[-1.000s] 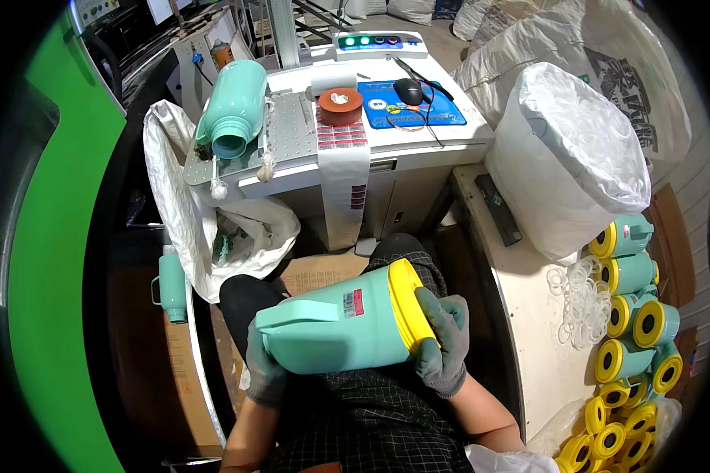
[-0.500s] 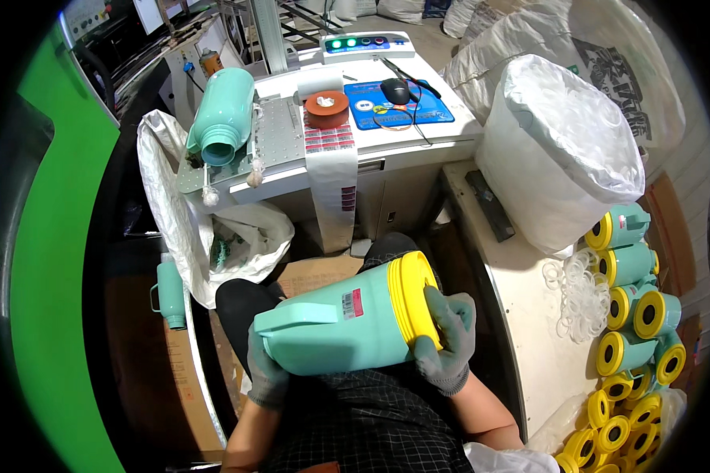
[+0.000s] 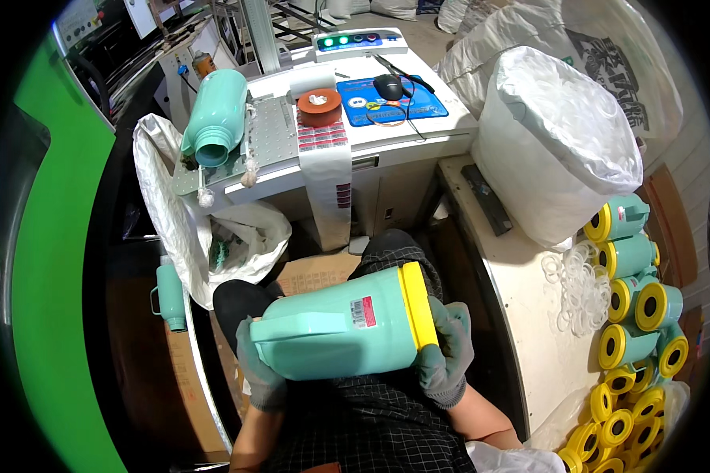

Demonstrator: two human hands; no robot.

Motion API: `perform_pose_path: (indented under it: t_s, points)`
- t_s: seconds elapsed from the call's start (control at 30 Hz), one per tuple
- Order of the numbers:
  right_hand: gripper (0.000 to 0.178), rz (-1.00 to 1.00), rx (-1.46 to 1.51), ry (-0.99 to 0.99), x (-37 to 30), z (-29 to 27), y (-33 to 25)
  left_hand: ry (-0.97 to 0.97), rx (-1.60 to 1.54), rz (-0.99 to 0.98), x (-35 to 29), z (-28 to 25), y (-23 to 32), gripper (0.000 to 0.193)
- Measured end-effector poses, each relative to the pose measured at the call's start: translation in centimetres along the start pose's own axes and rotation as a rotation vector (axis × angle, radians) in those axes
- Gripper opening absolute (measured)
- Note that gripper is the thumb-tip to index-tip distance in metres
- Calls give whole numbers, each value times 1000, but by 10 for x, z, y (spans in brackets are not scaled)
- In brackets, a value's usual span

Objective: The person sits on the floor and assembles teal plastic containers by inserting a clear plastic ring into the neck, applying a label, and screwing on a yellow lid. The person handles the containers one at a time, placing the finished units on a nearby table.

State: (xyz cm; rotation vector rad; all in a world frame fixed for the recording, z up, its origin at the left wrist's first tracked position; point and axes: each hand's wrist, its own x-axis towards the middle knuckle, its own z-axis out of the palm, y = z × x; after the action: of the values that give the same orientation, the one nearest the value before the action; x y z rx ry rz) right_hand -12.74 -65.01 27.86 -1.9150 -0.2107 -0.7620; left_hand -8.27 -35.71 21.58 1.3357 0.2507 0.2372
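Above my lap lies a teal plastic jug (image 3: 335, 347) on its side, with a handle, a small red-and-white label and a yellow ring (image 3: 418, 305) around its right end. My left hand (image 3: 262, 366), in a grey work glove, is closed around the left end below the handle. At the yellow ring, my gloved right hand (image 3: 447, 351) grips the rim with its thumb in front; its other fingertips are partly hidden behind the ring. A second teal jug body (image 3: 221, 110) rests on the perforated metal plate (image 3: 274, 142) of the bench, its open mouth facing me.
A brown tape roll (image 3: 319, 108) sits on a strip of labels (image 3: 323, 158). Beside it, a mouse (image 3: 388, 87) rests on a blue pad. To the right stand a white sack (image 3: 556, 150) of clear rings, loose rings (image 3: 584, 292), and teal jugs with yellow parts (image 3: 631, 347).
The jug has turned slightly in my hands: its label sits further right and the yellow ring now shows more edge-on, looking narrower. Both hands stay on the jug.
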Motion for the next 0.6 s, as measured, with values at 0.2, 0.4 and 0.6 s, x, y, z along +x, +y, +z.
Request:
perform_pose_path:
  t_s: [0.2,0.4,0.6]
  points:
    - [46,96,139,97,-1,4,-5,5,362,287,1,10,23,31]
    - [55,337,319,-44,12,-23,-2,-74,113,268,12,-5,21,31]
    - [112,138,628,-199,62,-28,3,-330,-529,-246,16,-10,22,31]
